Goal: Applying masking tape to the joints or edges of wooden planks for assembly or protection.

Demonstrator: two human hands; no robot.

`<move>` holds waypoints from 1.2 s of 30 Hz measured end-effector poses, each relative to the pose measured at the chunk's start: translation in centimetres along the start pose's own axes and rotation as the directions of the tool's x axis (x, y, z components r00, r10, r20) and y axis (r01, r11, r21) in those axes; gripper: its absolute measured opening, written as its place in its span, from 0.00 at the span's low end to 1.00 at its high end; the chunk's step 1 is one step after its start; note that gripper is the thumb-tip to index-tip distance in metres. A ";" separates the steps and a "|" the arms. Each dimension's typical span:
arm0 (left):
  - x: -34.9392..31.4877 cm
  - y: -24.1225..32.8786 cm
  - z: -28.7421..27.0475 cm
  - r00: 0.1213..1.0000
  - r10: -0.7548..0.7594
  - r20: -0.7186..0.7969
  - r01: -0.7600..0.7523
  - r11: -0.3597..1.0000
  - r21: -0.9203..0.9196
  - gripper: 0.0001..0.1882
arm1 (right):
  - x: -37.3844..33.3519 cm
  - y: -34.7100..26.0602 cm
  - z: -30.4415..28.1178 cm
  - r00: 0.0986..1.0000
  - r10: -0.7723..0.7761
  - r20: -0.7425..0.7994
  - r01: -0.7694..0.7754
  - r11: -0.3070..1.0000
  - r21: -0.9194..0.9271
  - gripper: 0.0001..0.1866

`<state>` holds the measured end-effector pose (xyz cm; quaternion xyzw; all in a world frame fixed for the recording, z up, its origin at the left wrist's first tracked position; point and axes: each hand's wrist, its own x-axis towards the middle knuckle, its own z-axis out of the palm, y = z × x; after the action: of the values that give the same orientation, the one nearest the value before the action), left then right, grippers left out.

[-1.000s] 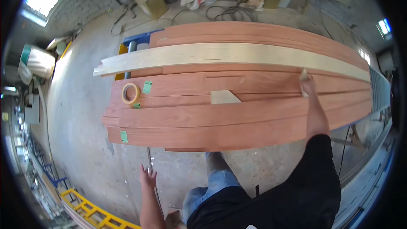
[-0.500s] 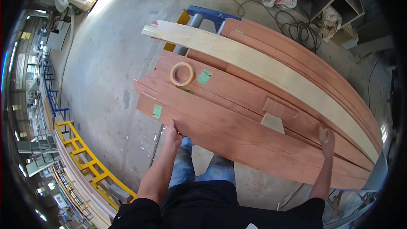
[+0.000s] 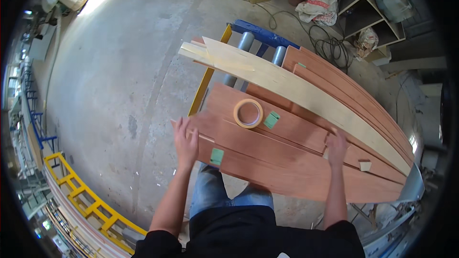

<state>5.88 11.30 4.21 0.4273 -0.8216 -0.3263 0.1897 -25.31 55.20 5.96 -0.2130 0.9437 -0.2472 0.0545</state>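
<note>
2 denim legs (image 3: 208, 191) nearest; front board (image 3: 267, 167) lies just past them, atop other boards, stack total unclear. L hand (image 3: 186, 143) at its L end, fingers a bit apart; can't tell if it has hold. R hand (image 3: 337, 147) over the boards, blurred; can't tell its grip. Board's long, flat, reddish-brown w/ faint grain. 3 green tags (image 3: 217, 156) show, 1 tan tape roll (image 3: 236, 113), 1 small pale block (image 3: 365, 166) R of R hand. Beyond: long pale wood (image 3: 296, 82), 2+ grey rollers (image 3: 246, 41), 1 blue bar (image 3: 260, 33).

Workshop, roller stand (image 3: 245, 41), wooden boards (image 3: 282, 157), concrete floor (image 3: 114, 67)
</note>
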 end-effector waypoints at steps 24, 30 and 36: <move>29.8 -3.6 3.4 0.924 -0.145 0.353 0.083 0.979 0.185 0.49 | 20.4 -25.6 22.9 0.982 -0.016 0.191 0.057 0.975 -0.215 0.44; 30.8 -1.9 4.8 0.715 0.659 0.233 -0.699 0.686 0.201 0.55 | 20.4 -25.0 22.7 0.984 -0.041 0.171 0.073 0.979 -0.189 0.43; 30.3 -1.1 8.8 0.502 0.801 0.326 -0.832 0.551 -0.074 0.41 | 20.3 -25.1 23.1 0.983 -0.060 0.173 0.093 0.977 -0.190 0.43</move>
<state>-15.73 -10.93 -1.85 -0.0624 -0.9586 -0.2244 0.1641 -29.40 16.49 -1.88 -0.2733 0.9468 -0.1357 0.1022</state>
